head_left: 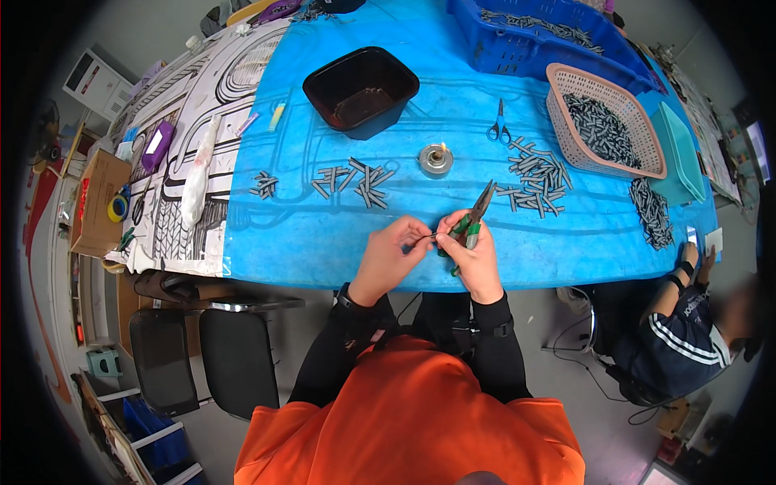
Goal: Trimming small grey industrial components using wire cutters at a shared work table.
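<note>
My left hand (391, 257) is closed in a pinch on a thin dark piece, too small to name, at the near edge of the blue-covered table. Against it, the fingertips of my right hand (478, 260) meet the same piece. That right hand also grips green-handled long-nose pliers (478, 210), whose jaws point away and up to the right. Just beyond my hands stands a small metal burner (436, 164) with a lit flame. Short grey tube-like pieces (368, 179) lie in a loose group to the left, and another pile of grey pieces (535, 178) lies to the right.
A black plastic tub (388, 117) stands beyond the burner. Scissors (499, 129) lie near a pink basket (558, 105) of grey pieces. Further off are a blue crate (477, 56) and a teal basket (683, 153). Another person (667, 339) sits at the right, near chairs (238, 356) opposite.
</note>
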Action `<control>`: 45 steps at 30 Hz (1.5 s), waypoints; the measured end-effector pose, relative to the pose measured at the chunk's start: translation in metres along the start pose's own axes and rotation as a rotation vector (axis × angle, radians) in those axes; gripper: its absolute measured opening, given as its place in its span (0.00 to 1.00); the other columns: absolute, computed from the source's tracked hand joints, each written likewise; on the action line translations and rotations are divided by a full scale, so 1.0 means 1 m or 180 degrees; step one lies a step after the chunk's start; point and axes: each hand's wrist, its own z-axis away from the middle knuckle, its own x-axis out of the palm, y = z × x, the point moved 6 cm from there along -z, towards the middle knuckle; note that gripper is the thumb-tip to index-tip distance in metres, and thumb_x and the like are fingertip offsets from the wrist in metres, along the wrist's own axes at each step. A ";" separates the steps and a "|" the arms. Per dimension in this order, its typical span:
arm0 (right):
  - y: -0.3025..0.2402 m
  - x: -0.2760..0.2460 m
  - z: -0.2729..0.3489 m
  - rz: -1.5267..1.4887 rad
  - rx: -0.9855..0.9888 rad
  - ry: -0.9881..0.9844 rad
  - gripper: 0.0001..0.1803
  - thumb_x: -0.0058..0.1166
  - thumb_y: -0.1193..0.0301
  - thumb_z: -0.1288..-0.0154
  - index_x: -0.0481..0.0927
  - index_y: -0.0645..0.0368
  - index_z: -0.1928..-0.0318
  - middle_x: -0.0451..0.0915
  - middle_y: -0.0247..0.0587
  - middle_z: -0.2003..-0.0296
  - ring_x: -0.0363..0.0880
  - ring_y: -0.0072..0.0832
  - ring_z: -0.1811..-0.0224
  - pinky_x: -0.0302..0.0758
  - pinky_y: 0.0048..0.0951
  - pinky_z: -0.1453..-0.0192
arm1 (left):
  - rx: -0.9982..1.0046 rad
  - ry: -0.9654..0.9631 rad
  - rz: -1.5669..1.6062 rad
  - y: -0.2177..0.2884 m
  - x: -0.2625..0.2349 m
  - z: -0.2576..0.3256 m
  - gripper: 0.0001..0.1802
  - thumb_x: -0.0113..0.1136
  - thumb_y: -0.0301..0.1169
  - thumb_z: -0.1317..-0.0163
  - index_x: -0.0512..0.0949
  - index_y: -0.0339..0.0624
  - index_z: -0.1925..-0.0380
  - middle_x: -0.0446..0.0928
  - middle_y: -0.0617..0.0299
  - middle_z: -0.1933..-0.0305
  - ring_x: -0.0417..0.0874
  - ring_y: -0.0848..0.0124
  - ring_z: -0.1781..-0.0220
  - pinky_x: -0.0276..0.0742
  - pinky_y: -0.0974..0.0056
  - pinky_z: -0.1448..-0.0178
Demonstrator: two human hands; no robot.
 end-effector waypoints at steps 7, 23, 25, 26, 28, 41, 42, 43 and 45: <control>0.004 -0.004 -0.001 0.0152 -0.0037 0.0121 0.14 0.57 0.84 0.42 0.71 0.59 0.58 0.76 0.33 0.66 0.74 0.16 0.65 0.71 0.19 0.62 | -0.0040 0.0014 -0.0181 0.008 0.002 0.001 0.07 0.58 0.17 0.40 0.74 0.31 0.61 0.81 0.57 0.64 0.84 0.72 0.60 0.79 0.70 0.57; 0.003 -0.001 0.001 0.0138 -0.0058 0.0214 0.15 0.59 0.83 0.42 0.71 0.59 0.56 0.77 0.32 0.66 0.74 0.16 0.65 0.71 0.18 0.62 | -0.0212 0.0022 -0.0335 0.021 0.001 0.003 0.09 0.57 0.19 0.39 0.73 0.30 0.59 0.82 0.54 0.64 0.86 0.70 0.61 0.80 0.69 0.56; 0.002 0.000 0.001 0.0001 -0.0030 0.0227 0.15 0.58 0.83 0.42 0.71 0.59 0.56 0.77 0.32 0.66 0.75 0.17 0.64 0.72 0.18 0.61 | -0.0182 -0.0012 -0.0477 0.024 0.000 0.002 0.09 0.57 0.20 0.39 0.72 0.30 0.58 0.83 0.53 0.65 0.86 0.70 0.61 0.80 0.69 0.57; 0.000 0.000 0.000 0.0044 -0.0025 0.0169 0.14 0.58 0.83 0.42 0.71 0.59 0.57 0.78 0.33 0.65 0.75 0.17 0.63 0.72 0.19 0.60 | -0.0180 -0.0034 -0.0536 0.025 0.000 0.002 0.10 0.57 0.20 0.39 0.72 0.31 0.57 0.83 0.54 0.65 0.86 0.70 0.61 0.80 0.69 0.57; 0.000 0.000 -0.001 0.0082 -0.0026 0.0113 0.14 0.58 0.83 0.42 0.71 0.60 0.57 0.78 0.33 0.65 0.75 0.17 0.62 0.72 0.19 0.60 | -0.0174 -0.0060 -0.0602 0.026 0.000 0.001 0.11 0.57 0.21 0.39 0.71 0.31 0.56 0.83 0.54 0.65 0.86 0.70 0.62 0.80 0.69 0.57; 0.003 -0.003 -0.001 0.0277 -0.0027 0.0152 0.14 0.59 0.82 0.42 0.72 0.60 0.57 0.78 0.34 0.65 0.75 0.16 0.65 0.72 0.19 0.62 | -0.0611 0.0038 -0.0108 -0.001 -0.003 0.001 0.07 0.62 0.26 0.39 0.78 0.33 0.64 0.82 0.59 0.68 0.82 0.75 0.67 0.78 0.71 0.62; 0.003 -0.002 -0.001 0.0220 -0.0003 0.0132 0.14 0.59 0.82 0.42 0.72 0.60 0.56 0.78 0.34 0.64 0.75 0.17 0.64 0.72 0.19 0.61 | -0.0713 0.0025 0.0313 -0.005 -0.002 0.002 0.07 0.61 0.27 0.38 0.79 0.33 0.64 0.82 0.60 0.69 0.82 0.76 0.68 0.77 0.71 0.64; 0.003 -0.002 0.000 0.0220 -0.0001 0.0131 0.14 0.59 0.82 0.42 0.72 0.60 0.56 0.78 0.34 0.64 0.75 0.17 0.64 0.72 0.19 0.61 | -0.0714 0.0027 0.0314 -0.007 -0.003 0.001 0.07 0.61 0.27 0.38 0.79 0.33 0.64 0.82 0.60 0.69 0.82 0.76 0.68 0.77 0.71 0.64; 0.000 -0.002 0.001 0.0131 -0.0141 0.0084 0.15 0.58 0.83 0.43 0.72 0.60 0.55 0.78 0.35 0.63 0.76 0.18 0.62 0.73 0.20 0.58 | -0.0747 -0.0054 0.0629 -0.010 -0.004 -0.001 0.06 0.61 0.27 0.37 0.79 0.34 0.64 0.81 0.60 0.70 0.80 0.77 0.70 0.75 0.72 0.66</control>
